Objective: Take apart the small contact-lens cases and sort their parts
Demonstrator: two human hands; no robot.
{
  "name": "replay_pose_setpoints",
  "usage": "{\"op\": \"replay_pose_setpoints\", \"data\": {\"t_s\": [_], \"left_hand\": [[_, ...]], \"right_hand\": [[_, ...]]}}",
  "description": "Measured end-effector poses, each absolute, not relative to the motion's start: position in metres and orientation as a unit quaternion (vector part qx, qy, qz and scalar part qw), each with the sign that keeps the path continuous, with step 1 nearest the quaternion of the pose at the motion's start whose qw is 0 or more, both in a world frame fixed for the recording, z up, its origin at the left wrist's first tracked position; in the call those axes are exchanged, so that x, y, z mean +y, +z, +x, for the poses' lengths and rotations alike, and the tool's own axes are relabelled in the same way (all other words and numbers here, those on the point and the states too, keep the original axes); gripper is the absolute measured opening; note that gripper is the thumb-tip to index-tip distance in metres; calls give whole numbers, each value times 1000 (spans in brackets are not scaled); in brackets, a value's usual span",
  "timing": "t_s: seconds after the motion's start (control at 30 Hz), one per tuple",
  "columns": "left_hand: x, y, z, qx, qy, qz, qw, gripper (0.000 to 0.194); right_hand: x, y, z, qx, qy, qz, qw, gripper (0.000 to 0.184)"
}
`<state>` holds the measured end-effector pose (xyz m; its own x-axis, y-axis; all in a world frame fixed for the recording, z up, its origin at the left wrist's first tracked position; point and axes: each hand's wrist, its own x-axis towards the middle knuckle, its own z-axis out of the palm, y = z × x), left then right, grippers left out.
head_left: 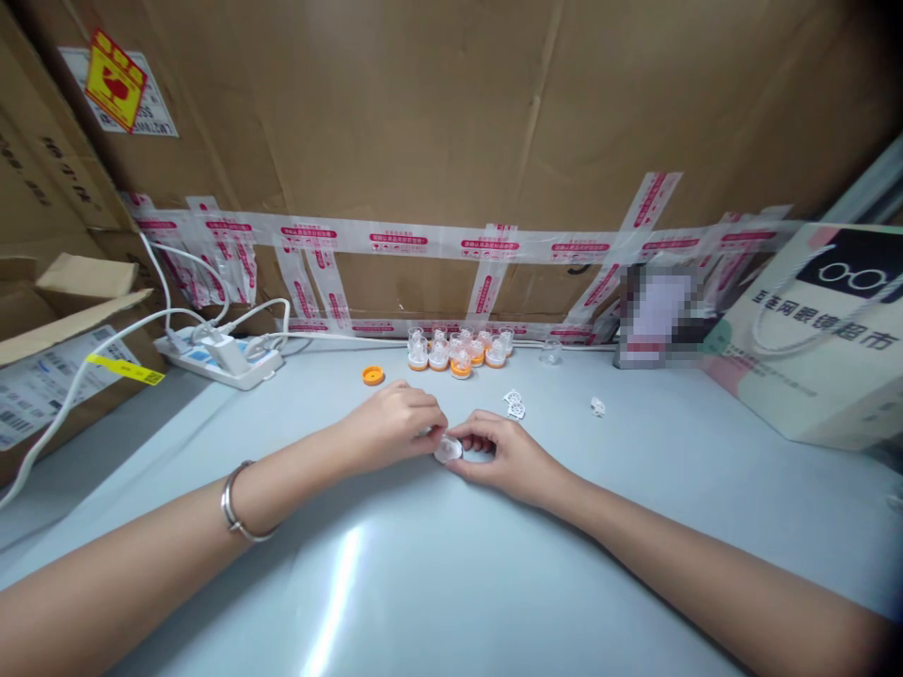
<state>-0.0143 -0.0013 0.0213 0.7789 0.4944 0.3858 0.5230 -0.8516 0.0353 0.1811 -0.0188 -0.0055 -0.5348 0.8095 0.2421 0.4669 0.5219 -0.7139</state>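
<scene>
My left hand (395,423) and my right hand (498,449) meet at the middle of the pale table (423,583). Both pinch a small clear plastic cap (448,449) between their fingertips, just above the table top. A bracelet (236,508) sits on my left wrist. Behind the hands stands a cluster of several clear caps on orange bases (458,351). One loose orange ring (372,375) lies to the left of the cluster. Small white parts (514,404) lie just beyond my right hand, with another white part (597,405) further right.
A white power strip (222,357) with plugs and cables lies at the back left. Cardboard boxes (56,348) stand on the left, and a taped cardboard wall (451,141) closes the back. A printed paper bag (818,338) stands at the right. A single clear cap (550,353) sits near the wall.
</scene>
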Motion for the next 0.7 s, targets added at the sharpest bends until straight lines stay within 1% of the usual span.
{"op": "replay_pose_setpoints", "data": {"t_s": [0.13, 0.3, 0.47, 0.7], "left_hand": [[-2, 26, -26, -316, -225, -920, -52, 10], [-5, 25, -22, -299, -201, -927, -102, 11], [-8, 21, -13, -281, -179, -937, -101, 14], [-9, 20, -11, -297, -170, -937, -67, 14]], "right_hand": [[-19, -4, 181, -822, 305, -393, 278, 22], [-19, -6, 182, -821, 308, -390, 281, 23], [-19, -7, 182, -819, 308, -391, 286, 25], [-18, -9, 182, -824, 299, -382, 293, 22]]}}
